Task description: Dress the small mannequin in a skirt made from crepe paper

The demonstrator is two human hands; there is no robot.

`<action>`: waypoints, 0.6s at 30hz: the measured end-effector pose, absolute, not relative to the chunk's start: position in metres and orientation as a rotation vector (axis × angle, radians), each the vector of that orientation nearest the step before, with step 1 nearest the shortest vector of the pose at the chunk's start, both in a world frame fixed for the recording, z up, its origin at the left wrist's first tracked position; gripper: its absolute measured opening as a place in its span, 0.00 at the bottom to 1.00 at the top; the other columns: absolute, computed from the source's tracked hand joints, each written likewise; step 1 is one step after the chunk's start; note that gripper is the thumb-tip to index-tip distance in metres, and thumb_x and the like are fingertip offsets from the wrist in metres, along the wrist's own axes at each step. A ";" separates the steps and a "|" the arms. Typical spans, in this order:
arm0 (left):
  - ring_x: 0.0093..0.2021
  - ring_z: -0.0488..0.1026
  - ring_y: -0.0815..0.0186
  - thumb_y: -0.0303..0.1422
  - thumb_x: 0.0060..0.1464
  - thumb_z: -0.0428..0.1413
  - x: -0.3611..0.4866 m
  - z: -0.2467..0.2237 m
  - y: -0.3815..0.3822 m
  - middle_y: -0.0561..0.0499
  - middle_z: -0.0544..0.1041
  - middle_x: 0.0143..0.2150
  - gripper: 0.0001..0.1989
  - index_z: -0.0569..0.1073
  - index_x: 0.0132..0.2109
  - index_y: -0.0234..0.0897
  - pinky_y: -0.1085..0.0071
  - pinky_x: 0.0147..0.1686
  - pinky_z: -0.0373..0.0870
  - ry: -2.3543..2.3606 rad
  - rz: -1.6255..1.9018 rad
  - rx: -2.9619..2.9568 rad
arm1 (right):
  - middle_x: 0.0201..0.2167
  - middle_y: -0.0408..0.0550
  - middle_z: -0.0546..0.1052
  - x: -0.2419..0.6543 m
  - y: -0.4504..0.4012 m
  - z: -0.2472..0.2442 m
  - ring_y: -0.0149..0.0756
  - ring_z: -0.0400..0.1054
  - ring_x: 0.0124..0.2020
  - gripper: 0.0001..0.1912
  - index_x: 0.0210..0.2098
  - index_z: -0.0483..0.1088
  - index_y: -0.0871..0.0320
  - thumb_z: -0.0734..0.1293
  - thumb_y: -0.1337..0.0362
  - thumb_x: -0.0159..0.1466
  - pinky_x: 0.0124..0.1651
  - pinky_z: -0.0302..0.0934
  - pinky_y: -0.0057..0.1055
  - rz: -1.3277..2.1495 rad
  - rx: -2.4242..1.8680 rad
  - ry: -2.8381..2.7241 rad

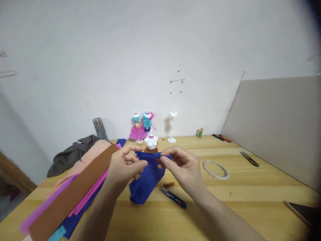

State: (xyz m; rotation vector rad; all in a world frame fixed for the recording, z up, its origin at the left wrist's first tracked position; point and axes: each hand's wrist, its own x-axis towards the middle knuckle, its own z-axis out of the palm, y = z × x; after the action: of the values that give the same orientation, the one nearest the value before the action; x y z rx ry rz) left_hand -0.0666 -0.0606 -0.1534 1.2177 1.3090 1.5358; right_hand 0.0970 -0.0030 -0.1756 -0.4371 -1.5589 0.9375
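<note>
A dark blue piece of crepe paper point(150, 177) hangs in front of me, its top edge gathered in narrow folds. My right hand point(184, 165) pinches the right end of that edge between thumb and fingers. At the other end, my left hand point(126, 162) has its thumb over the paper and its fingers curled at the side and partly behind. Just beyond the paper stands a small white dress form point(151, 142) with a brown gathered piece around its lower part. Blue-handled thread snips point(173, 196) lie below my right hand, beside a small brown scrap point(169, 184).
Brown point(72, 195), pink, purple and blue strips lie at left, by a striped cloth point(75, 154) and a bottle point(99, 129). Two dressed forms point(138, 129) and a bare form point(172, 127) stand behind. A tape roll point(216, 169) and dark snips point(249, 158) lie right.
</note>
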 end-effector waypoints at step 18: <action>0.15 0.68 0.73 0.32 0.41 0.63 -0.035 -0.170 -0.059 0.57 0.71 0.14 0.09 0.74 0.31 0.34 0.80 0.16 0.63 1.332 1.875 1.135 | 0.21 0.44 0.76 0.095 -0.003 -0.179 0.34 0.73 0.22 0.01 0.29 0.73 0.57 0.69 0.67 0.57 0.26 0.68 0.30 0.837 -0.455 -1.451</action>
State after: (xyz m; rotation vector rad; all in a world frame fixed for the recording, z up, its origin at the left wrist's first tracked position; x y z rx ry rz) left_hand -0.0350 -0.0593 -0.1703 1.1346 1.3320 1.8745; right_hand 0.0955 -0.0029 -0.1792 -0.4555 -1.4513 0.8370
